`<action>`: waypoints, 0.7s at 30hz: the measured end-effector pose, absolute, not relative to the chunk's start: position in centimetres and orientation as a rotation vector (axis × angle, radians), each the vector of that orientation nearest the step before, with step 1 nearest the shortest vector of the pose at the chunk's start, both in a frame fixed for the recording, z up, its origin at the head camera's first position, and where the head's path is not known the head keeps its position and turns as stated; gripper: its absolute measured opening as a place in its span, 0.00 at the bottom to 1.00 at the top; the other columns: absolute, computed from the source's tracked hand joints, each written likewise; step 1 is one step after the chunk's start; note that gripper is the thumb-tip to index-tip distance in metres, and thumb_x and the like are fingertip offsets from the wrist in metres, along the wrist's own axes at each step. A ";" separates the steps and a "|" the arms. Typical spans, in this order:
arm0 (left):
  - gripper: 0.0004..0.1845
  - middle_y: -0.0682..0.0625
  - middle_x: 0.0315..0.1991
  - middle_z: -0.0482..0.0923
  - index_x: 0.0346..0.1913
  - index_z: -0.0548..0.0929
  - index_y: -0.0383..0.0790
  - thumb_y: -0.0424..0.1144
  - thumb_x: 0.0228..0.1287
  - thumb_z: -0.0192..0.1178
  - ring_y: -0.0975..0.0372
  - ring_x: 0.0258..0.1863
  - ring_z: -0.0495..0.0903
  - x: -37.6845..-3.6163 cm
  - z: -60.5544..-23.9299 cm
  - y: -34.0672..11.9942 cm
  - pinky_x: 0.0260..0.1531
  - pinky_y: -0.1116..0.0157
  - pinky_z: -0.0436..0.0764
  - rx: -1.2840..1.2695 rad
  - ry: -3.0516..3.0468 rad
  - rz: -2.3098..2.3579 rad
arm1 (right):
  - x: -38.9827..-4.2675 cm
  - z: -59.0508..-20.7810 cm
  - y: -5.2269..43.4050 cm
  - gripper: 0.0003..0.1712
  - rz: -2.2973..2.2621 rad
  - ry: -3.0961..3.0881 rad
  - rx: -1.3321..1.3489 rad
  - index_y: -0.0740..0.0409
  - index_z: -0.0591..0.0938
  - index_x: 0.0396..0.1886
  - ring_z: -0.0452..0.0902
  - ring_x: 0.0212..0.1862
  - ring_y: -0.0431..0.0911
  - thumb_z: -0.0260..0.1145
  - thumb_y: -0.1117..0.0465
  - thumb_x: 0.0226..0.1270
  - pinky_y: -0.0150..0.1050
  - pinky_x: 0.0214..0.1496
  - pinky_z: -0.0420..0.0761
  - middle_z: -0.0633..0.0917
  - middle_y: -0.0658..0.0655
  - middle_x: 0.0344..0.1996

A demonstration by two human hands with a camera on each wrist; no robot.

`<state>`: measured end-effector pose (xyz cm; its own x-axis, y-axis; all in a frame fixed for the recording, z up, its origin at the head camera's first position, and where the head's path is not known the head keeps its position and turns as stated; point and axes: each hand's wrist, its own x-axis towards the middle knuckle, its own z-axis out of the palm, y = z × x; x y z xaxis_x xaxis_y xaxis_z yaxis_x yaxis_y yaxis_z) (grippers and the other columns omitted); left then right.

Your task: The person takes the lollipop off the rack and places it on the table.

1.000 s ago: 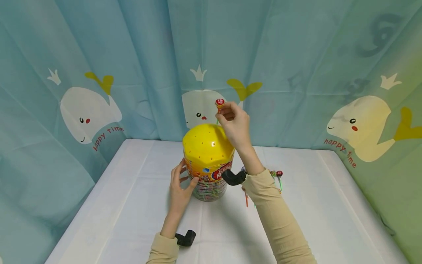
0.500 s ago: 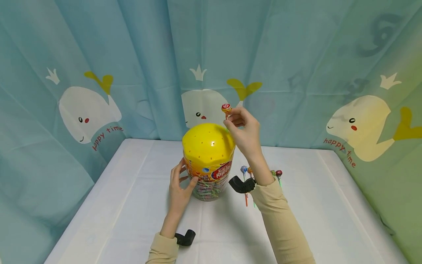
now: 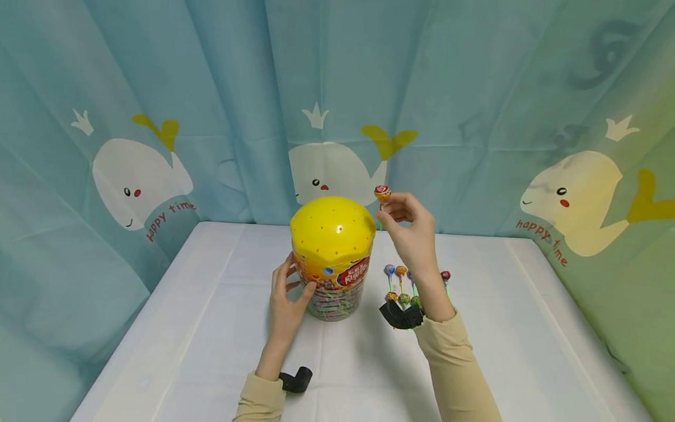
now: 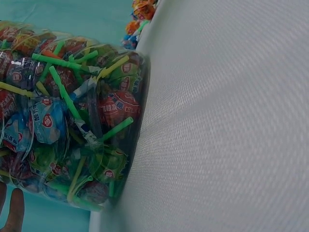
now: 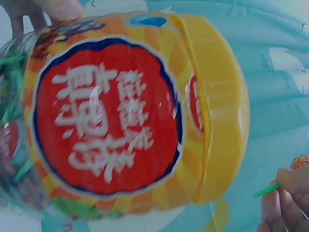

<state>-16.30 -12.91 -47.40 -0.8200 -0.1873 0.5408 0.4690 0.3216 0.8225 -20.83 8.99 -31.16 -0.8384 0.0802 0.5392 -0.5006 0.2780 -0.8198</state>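
A large clear jar of lollipops [image 3: 331,303] with a yellow dome lid [image 3: 333,228] stands upright on the white table. Small holes dot the lid. My left hand [image 3: 287,305] holds the jar's left side, thumb in front and fingers reaching round the far side. My right hand [image 3: 413,234] pinches a lollipop [image 3: 382,192] by its green stick just under the red-and-yellow wrapped head. It is raised beside the lid's right edge, head up. In the right wrist view the stick's lower end [image 5: 265,191] sticks out below the thumb.
Several lollipops [image 3: 401,272] lie in rows on the table to the right of the jar, partly hidden by my right wrist and its black camera mount [image 3: 402,316]. A teal curtain [image 3: 464,88] with whale prints hangs behind the table [image 3: 221,328].
My right hand has moved right and down with the lollipop, from above the back of the lid to beside it. More lollipops on the table show now. The left hand and jar stay put.
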 end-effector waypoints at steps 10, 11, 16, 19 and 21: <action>0.38 0.43 0.62 0.67 0.73 0.61 0.52 0.46 0.61 0.65 0.59 0.59 0.69 -16.3 -47.4 -12.9 0.51 0.64 0.75 -0.237 -2.039 -1.557 | -20.0 -33.1 11.7 0.12 1.581 -2.068 0.253 0.66 0.82 0.43 0.75 0.30 0.35 0.69 0.69 0.58 0.26 0.40 0.75 0.79 0.40 0.27; 0.38 0.43 0.63 0.67 0.73 0.61 0.52 0.45 0.61 0.65 0.59 0.59 0.69 -16.3 -47.4 -12.9 0.51 0.64 0.75 -0.235 -2.041 -1.558 | -19.8 -33.3 11.9 0.12 1.577 -2.071 0.239 0.66 0.82 0.43 0.76 0.30 0.34 0.69 0.69 0.58 0.26 0.40 0.75 0.79 0.39 0.27; 0.39 0.44 0.62 0.67 0.73 0.62 0.50 0.39 0.59 0.66 0.55 0.59 0.70 -16.3 -47.4 -12.8 0.50 0.61 0.76 -0.231 -2.039 -1.563 | -18.9 -34.5 12.8 0.12 1.558 -2.102 0.176 0.66 0.82 0.43 0.75 0.30 0.33 0.69 0.70 0.58 0.25 0.39 0.75 0.79 0.39 0.27; 0.40 0.42 0.62 0.67 0.73 0.62 0.48 0.36 0.57 0.66 0.52 0.59 0.70 -16.3 -47.4 -12.8 0.50 0.55 0.76 -0.227 -2.035 -1.569 | -18.3 -35.3 13.3 0.11 1.553 -2.119 0.133 0.66 0.82 0.42 0.75 0.30 0.33 0.69 0.70 0.58 0.25 0.38 0.74 0.78 0.39 0.26; 0.40 0.39 0.62 0.67 0.73 0.62 0.44 0.34 0.57 0.66 0.50 0.59 0.70 -16.4 -47.3 -12.8 0.49 0.51 0.76 -0.225 -2.035 -1.562 | -18.0 -35.8 13.5 0.11 1.553 -2.121 0.111 0.66 0.82 0.42 0.75 0.30 0.33 0.69 0.70 0.58 0.24 0.39 0.74 0.78 0.39 0.26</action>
<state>-16.36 -12.80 -47.31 -0.8299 -0.1982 0.5215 0.4527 0.3072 0.8371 -17.99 13.48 -35.78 -0.8692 0.2245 0.4406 -0.3521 0.3446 -0.8702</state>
